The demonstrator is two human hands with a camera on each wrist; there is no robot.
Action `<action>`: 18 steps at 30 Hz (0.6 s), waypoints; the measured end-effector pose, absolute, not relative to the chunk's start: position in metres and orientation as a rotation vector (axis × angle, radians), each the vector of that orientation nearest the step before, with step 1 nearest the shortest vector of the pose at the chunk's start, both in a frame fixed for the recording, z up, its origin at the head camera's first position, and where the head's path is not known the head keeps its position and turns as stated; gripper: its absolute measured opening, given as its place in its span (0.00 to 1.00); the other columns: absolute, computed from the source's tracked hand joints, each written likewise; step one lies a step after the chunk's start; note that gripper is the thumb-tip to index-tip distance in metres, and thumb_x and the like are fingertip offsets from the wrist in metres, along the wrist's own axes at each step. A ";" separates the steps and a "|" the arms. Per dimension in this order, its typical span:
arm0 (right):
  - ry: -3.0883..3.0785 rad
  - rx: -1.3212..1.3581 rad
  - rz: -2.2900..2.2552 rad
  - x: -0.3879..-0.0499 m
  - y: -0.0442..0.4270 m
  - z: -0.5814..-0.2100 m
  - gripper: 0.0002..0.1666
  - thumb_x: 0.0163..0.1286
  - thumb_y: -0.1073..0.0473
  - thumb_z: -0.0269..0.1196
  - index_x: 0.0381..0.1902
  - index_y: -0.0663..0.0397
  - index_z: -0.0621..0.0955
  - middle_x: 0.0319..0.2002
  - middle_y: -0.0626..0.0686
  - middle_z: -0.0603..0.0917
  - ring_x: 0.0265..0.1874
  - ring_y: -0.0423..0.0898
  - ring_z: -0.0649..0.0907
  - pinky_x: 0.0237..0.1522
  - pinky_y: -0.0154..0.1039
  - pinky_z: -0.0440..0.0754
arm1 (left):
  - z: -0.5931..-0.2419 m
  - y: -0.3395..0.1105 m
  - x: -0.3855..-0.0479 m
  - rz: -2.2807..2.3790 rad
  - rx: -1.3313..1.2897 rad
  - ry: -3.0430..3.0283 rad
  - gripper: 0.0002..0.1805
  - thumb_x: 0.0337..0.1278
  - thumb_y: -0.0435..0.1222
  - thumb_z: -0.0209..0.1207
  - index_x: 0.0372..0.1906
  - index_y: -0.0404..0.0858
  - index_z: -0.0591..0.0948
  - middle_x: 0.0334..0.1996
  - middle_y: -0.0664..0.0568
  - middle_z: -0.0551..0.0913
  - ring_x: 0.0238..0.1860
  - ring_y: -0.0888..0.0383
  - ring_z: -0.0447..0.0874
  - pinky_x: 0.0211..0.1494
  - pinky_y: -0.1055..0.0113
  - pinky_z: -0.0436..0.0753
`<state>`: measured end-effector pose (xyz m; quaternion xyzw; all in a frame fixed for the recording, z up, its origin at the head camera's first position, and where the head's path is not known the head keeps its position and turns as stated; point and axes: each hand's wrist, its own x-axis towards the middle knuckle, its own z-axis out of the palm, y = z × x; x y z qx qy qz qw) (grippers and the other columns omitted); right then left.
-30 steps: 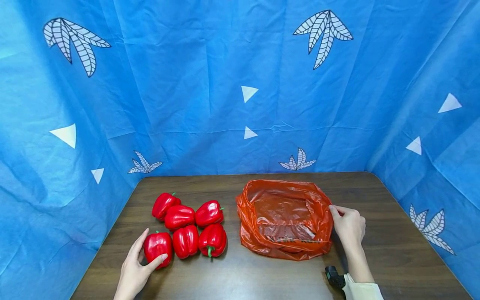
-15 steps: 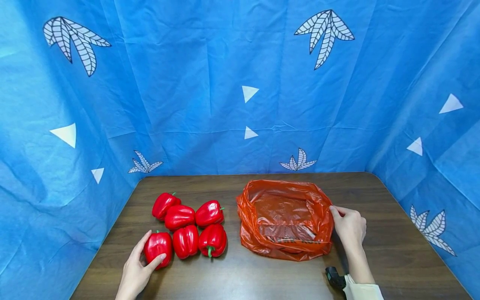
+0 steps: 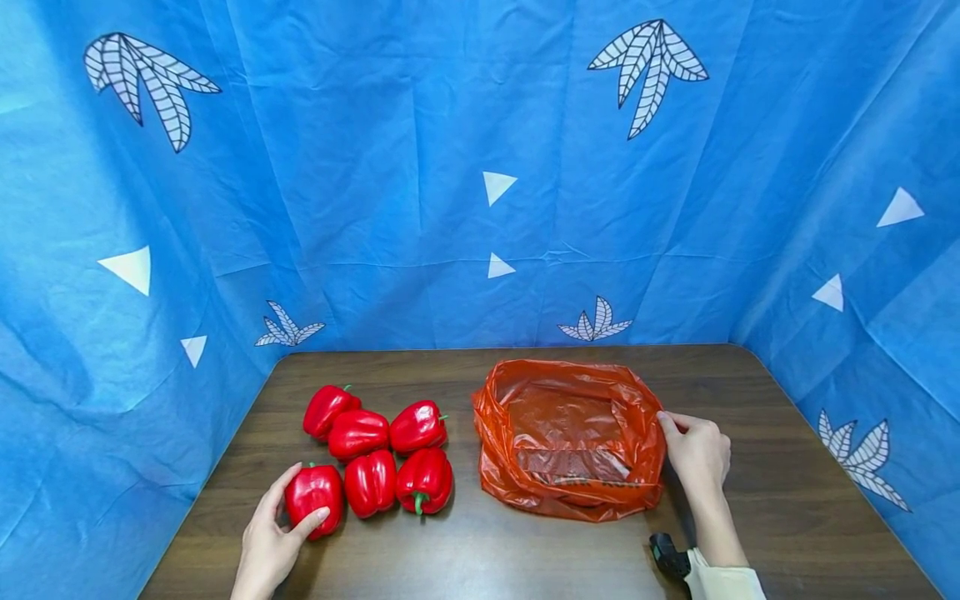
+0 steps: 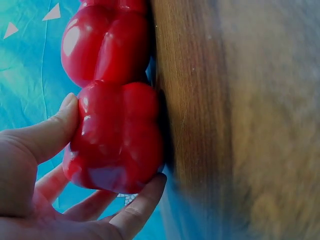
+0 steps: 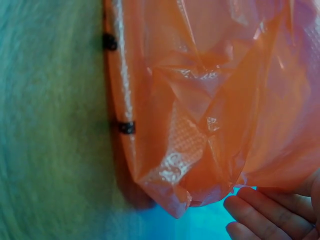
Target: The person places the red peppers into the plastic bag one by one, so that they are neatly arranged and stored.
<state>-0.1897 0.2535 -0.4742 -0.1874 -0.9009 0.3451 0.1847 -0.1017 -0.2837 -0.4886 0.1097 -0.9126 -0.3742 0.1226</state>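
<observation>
A blue fabric curtain (image 3: 442,125) printed with white leaves and triangles hangs beyond the left hand (image 3: 262,537) and right hand (image 3: 699,457), with a brown wood-grain bench (image 3: 547,560) beneath them. Just left of the right hand sits a translucent orange-red plastic bag (image 3: 570,500), mouth spread, its rim pinched by that hand. The left hand curls thumb and fingers round a glossy red bell pepper (image 3: 312,497), apparently resting on the bench. Five matching red peppers (image 3: 371,483) lie right of and beyond that hand. The step seems to be grasping; lifting would call for a snug hold and steady rim.
</observation>
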 end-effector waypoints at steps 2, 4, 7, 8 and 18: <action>-2.544 -0.530 0.971 -0.189 0.253 -0.473 0.21 0.72 0.51 0.59 0.49 0.63 0.85 0.43 0.67 0.86 0.25 0.55 0.80 0.23 0.37 0.71 | -0.488 -0.284 -0.102 -1.098 0.356 -2.666 0.43 0.46 0.34 0.74 0.70 0.40 0.67 0.62 0.32 0.71 0.57 0.31 0.76 0.49 0.59 0.80; -2.544 -0.528 0.969 -0.189 0.254 -0.473 0.20 0.72 0.51 0.59 0.49 0.63 0.85 0.43 0.67 0.86 0.25 0.55 0.80 0.23 0.37 0.71 | -0.487 -0.283 -0.102 -1.100 0.382 -2.668 0.43 0.46 0.34 0.73 0.70 0.40 0.67 0.64 0.33 0.71 0.59 0.31 0.76 0.50 0.59 0.79; -2.543 -0.524 0.967 -0.188 0.254 -0.472 0.21 0.72 0.51 0.60 0.49 0.63 0.85 0.43 0.68 0.86 0.24 0.55 0.80 0.22 0.37 0.71 | -0.486 -0.283 -0.101 -1.104 0.396 -2.663 0.43 0.46 0.33 0.73 0.70 0.41 0.67 0.64 0.33 0.70 0.59 0.31 0.75 0.51 0.58 0.79; -2.541 -0.520 0.965 -0.188 0.254 -0.472 0.20 0.72 0.51 0.60 0.48 0.63 0.85 0.43 0.68 0.86 0.24 0.55 0.80 0.22 0.37 0.70 | -0.485 -0.283 -0.101 -1.109 0.393 -2.659 0.43 0.46 0.33 0.73 0.70 0.40 0.67 0.64 0.33 0.70 0.59 0.30 0.75 0.52 0.57 0.80; -2.545 -0.530 0.980 -0.188 0.253 -0.471 0.21 0.72 0.50 0.60 0.48 0.63 0.85 0.42 0.68 0.86 0.21 0.51 0.78 0.20 0.37 0.70 | -0.474 -0.283 -0.099 -1.063 0.401 -2.617 0.43 0.46 0.35 0.74 0.70 0.40 0.68 0.61 0.33 0.71 0.57 0.31 0.76 0.44 0.59 0.83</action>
